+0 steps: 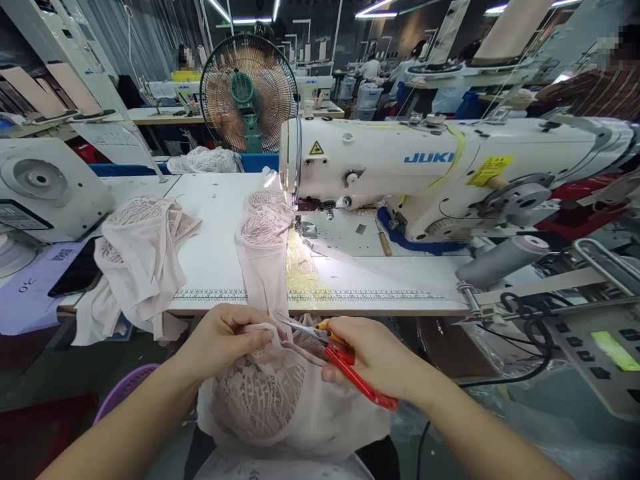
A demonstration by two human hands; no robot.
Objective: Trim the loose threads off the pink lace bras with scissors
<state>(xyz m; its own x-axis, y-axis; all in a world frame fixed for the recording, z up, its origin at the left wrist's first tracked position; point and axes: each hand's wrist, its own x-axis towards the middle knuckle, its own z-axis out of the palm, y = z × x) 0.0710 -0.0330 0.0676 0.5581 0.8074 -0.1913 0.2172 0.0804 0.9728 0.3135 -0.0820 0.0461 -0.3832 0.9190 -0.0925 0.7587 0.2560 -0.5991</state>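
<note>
My left hand (227, 340) pinches the edge of a pale pink lace bra (263, 393), which lies across my lap and hangs over the table's front edge. In my right hand (370, 353) is a pair of scissors (345, 367) with red and orange handles. Their blades point left and reach the fabric edge close to my left fingertips. Another part of pale pink lace fabric (263, 233) stretches up the table to the needle area of the white JUKI sewing machine (370, 160). Whether it joins the piece in my lap I cannot tell.
A pile of pink lace pieces (143, 253) lies on the left of the table, beside a dark phone (77, 270). Behind the table stands a large fan (247, 93). A grey thread cone (503, 260) and a control panel (595, 353) are at right. A purple basket (125, 387) sits below left.
</note>
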